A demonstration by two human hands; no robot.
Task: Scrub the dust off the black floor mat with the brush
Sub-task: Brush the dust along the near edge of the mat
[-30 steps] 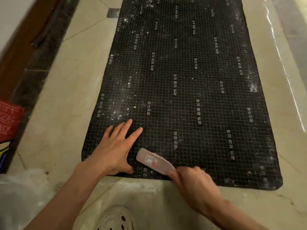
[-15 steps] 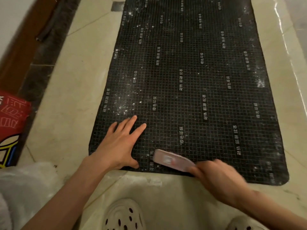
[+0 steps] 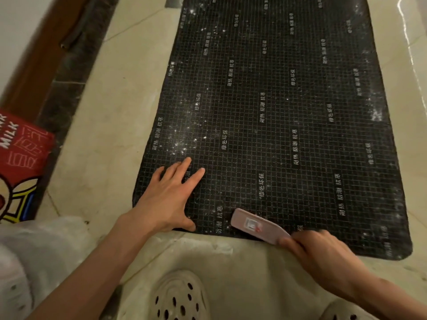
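A long black floor mat (image 3: pixel 288 125) with a white grid and white printed characters lies on the pale tiled floor, running away from me. White dust specks cluster near its left side and its right edge. My left hand (image 3: pixel 168 197) presses flat on the mat's near left corner, fingers spread. My right hand (image 3: pixel 323 257) grips the handle of a pink brush (image 3: pixel 256 226). The brush lies bristles down on the mat's near edge, its head pointing left towards my left thumb.
A red printed carton (image 3: pixel 20 162) sits at the left by a dark stone border (image 3: pixel 62 88) and wooden skirting. Two pale perforated clogs (image 3: pixel 178 296) show at the bottom. White dust smears the tile (image 3: pixel 219 255) just before the mat's near edge.
The brush has moved right and down along the mat's near edge with my right hand. My left hand stays planted on the corner. The view has shifted, so the clogs now show.
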